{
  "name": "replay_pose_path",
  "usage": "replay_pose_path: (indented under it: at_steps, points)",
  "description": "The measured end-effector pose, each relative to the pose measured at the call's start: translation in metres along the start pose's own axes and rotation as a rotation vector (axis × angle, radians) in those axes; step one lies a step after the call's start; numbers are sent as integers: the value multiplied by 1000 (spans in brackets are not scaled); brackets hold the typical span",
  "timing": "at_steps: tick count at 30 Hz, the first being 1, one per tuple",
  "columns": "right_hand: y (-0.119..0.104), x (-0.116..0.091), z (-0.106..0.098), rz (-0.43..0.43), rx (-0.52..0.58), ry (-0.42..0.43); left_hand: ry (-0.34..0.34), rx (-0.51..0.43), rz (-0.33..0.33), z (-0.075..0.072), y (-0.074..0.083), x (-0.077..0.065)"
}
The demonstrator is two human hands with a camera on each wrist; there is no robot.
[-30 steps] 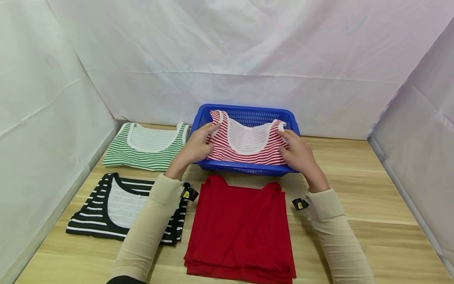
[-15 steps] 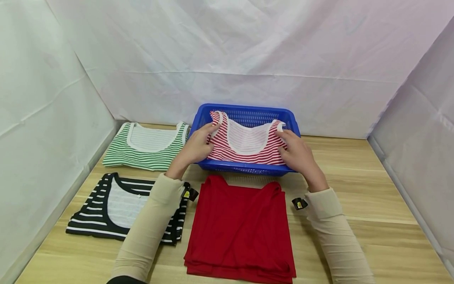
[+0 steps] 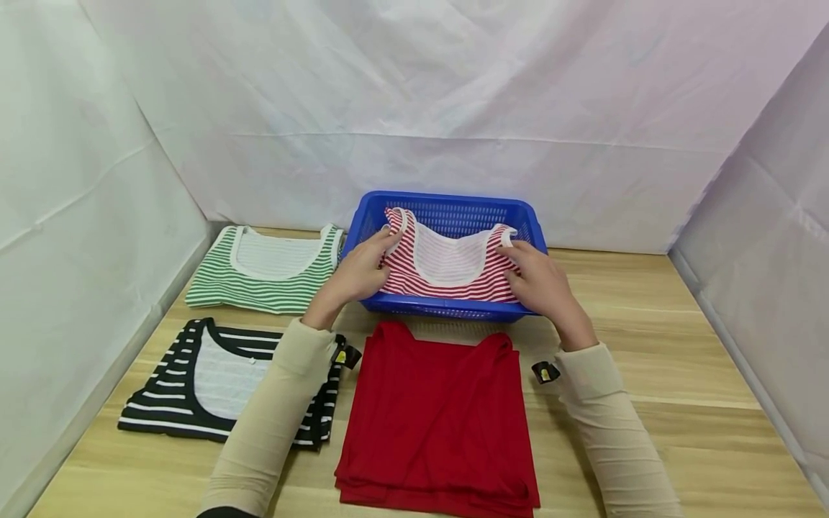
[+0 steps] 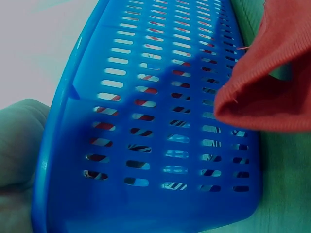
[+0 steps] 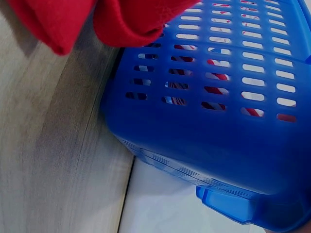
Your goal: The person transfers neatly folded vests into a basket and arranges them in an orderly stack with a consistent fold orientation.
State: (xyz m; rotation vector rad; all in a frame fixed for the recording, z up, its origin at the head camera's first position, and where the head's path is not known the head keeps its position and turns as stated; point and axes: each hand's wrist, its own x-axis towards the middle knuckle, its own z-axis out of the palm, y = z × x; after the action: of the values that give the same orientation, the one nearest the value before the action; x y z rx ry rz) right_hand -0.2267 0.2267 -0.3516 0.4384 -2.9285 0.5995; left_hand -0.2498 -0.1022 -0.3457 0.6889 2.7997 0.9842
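Note:
A folded red-and-white striped tank top (image 3: pixel 488 279) lies in a blue plastic basket (image 3: pixel 447 306), neckline facing up, its front edge along the near rim. My left hand (image 3: pixel 358 273) pinches its left side by the strap, thumb toward the front. On the opposite side, my right hand (image 3: pixel 540 279) pinches near the other strap. Both hands reach in over the basket's rim. In the left wrist view, part of the left hand (image 4: pixel 18 150) shows beyond the basket wall (image 4: pixel 116 204). Stripes show through the slots of the basket wall (image 5: pixel 184 131) in the right wrist view.
A folded red garment (image 3: pixel 440 424) lies in front of the basket. To the left are a green-striped top (image 3: pixel 259 291) and a black-and-white striped top (image 3: pixel 165 403), partly under the left sleeve. White sheets (image 3: pixel 453 86) enclose the wooden table (image 3: pixel 667 345).
The tank top's straps have sunk slightly lower in the basket. My right hand has shifted a little to the left; the left hand has barely moved.

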Motion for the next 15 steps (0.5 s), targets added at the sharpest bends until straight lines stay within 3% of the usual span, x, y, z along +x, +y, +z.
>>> replay_pose_path:
  at_steps: [15]
  points:
    - [-3,-1,-1,19,-19,-35,-37,52,-26,2,0,0]
